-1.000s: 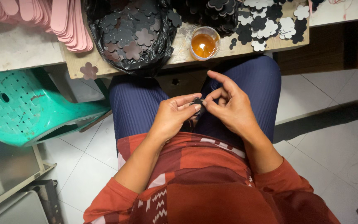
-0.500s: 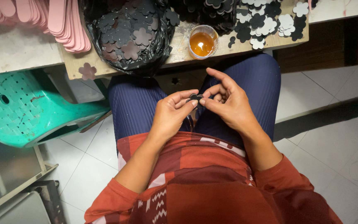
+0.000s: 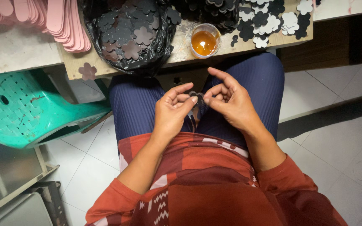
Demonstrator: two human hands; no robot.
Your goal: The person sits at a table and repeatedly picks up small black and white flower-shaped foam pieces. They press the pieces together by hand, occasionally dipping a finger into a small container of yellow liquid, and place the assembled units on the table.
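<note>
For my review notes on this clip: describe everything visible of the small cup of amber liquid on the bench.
The small cup is round, clear and plastic-looking, standing upright and open-topped near the front edge of the wooden bench. Amber-orange liquid fills it. It sits between the black bag of flower-shaped cutouts and a loose pile of black and white cutouts. Neither hand touches it.

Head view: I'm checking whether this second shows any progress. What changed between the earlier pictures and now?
Very little. The left hand and right hand still pinch the small dark flower piece between their fingertips above the lap, fingers shifting only slightly. The cup of amber liquid, black bag of flower cutouts and green stool stayed put.
</note>
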